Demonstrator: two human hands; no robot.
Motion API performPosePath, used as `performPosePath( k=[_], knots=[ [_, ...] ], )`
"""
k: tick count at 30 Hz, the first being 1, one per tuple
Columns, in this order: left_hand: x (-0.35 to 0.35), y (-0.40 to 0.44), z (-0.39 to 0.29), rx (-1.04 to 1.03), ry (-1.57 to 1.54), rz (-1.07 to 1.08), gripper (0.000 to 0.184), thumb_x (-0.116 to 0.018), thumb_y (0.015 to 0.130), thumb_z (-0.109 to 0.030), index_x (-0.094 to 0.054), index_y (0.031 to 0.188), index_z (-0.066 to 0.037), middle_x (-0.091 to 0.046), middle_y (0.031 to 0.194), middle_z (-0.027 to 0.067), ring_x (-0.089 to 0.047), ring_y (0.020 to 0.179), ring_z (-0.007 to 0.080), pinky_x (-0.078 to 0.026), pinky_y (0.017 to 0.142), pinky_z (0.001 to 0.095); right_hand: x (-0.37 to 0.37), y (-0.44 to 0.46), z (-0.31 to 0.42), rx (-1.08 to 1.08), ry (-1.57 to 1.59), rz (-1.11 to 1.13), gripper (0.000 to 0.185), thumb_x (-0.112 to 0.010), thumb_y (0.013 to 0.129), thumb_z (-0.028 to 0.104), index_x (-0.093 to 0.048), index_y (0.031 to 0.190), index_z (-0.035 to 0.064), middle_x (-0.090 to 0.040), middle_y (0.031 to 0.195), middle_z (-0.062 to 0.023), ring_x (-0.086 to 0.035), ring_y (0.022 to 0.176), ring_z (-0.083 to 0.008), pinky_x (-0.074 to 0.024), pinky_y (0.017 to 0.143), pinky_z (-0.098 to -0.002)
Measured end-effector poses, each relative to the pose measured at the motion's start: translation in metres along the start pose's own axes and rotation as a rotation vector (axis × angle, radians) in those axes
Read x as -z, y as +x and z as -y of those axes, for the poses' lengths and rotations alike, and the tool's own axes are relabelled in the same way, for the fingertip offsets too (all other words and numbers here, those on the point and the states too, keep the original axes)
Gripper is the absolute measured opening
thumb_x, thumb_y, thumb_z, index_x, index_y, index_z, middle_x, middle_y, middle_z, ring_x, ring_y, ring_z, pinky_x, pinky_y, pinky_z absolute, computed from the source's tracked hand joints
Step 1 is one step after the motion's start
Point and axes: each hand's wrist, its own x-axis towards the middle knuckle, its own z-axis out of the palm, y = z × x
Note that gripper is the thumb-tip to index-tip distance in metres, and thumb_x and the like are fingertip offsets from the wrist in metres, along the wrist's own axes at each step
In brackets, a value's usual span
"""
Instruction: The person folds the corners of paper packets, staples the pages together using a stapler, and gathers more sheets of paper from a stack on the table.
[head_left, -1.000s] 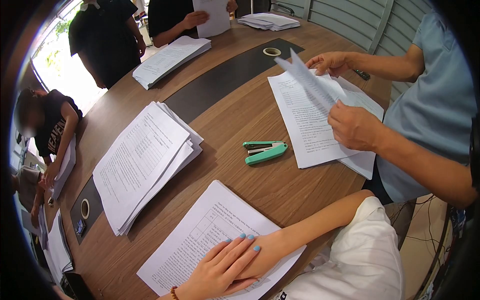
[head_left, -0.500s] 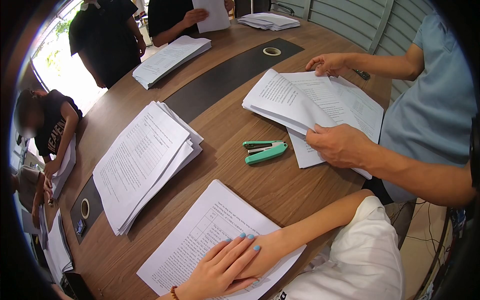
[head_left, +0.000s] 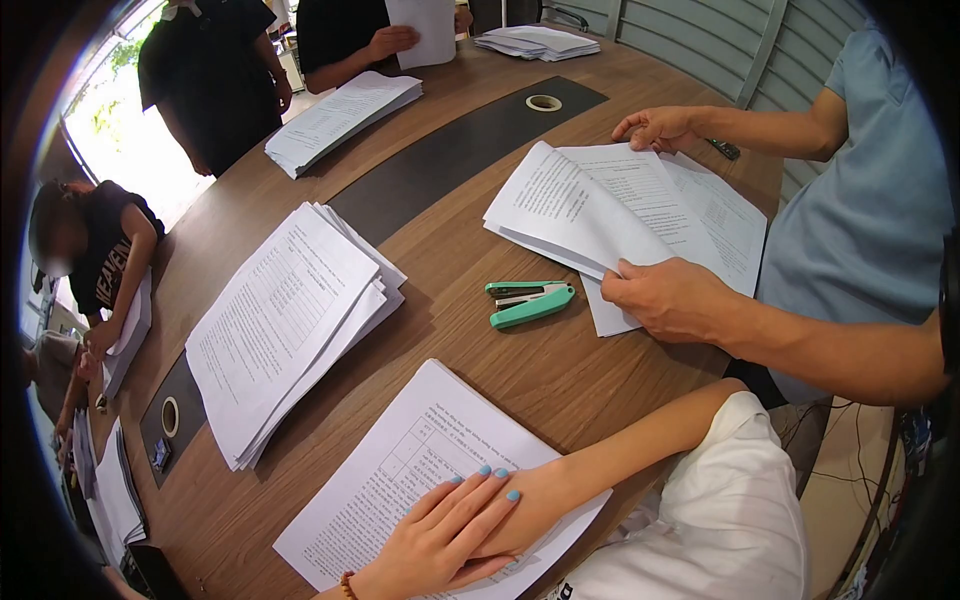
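Observation:
A stack of printed sheets [head_left: 400, 490] lies on the table in front of me, its top page showing a table and lines of text. My left hand [head_left: 455, 530], with blue nails and a beaded bracelet, lies flat across the back of my right hand, fingers stretched out. My right hand [head_left: 530, 505] rests on the papers beneath it; its fingers are hidden. Beyond the stack, a green stapler [head_left: 530, 303] lies on the wood, apart from both hands. A larger, unevenly layered paper stack [head_left: 285, 330] is to its left.
At the right, a person in a blue shirt [head_left: 860, 210] leafs through a paper stack [head_left: 580, 210]. Tape rolls [head_left: 544, 103] lie on the table's dark strip [head_left: 430, 150]. More paper piles [head_left: 340, 115] stand farther back, and several other people are around the table.
The person at the right has shifted the hand holding a lifted page slightly leftward, and the page curls further over. The sheet held at the back has moved slightly. My hands stay still.

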Motion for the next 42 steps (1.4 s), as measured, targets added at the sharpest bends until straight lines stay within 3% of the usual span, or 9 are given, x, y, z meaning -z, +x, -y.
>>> performPosePath(
  k=[22,27,42],
  knots=[
    [0.0,0.0,0.0,-0.002,0.007,-0.006,0.061,-0.069,0.078,-0.041,-0.053,0.122,-0.001,-0.055,0.123,0.0185,-0.055,0.111,0.0304,-0.045,0.09,0.0409,-0.002,-0.001,0.0,-0.015,0.017,-0.009,0.022,-0.047,0.088,0.017,-0.06,0.094,0.0012,-0.061,0.088,-0.0183,-0.059,0.082,-0.0306,-0.0483,0.074,-0.036],
    [0.001,0.0,0.0,0.001,0.004,-0.003,0.061,-0.069,0.078,-0.041,-0.053,0.122,-0.001,-0.055,0.122,0.0188,-0.055,0.111,0.0303,-0.045,0.09,0.0409,0.006,0.001,0.002,-0.086,0.168,0.058,0.022,-0.047,0.088,0.016,-0.06,0.094,0.0006,-0.061,0.088,-0.0186,-0.059,0.081,-0.0308,-0.0482,0.074,-0.0364],
    [0.0,0.0,0.0,-0.008,0.012,-0.01,0.062,-0.069,0.078,-0.041,-0.053,0.123,-0.001,-0.055,0.123,0.0187,-0.055,0.112,0.0304,-0.045,0.091,0.0411,0.008,0.001,0.003,-0.061,0.073,0.07,0.022,-0.047,0.088,0.017,-0.06,0.095,0.0004,-0.061,0.087,-0.0184,-0.059,0.081,-0.031,-0.0484,0.073,-0.0365]
  ],
)
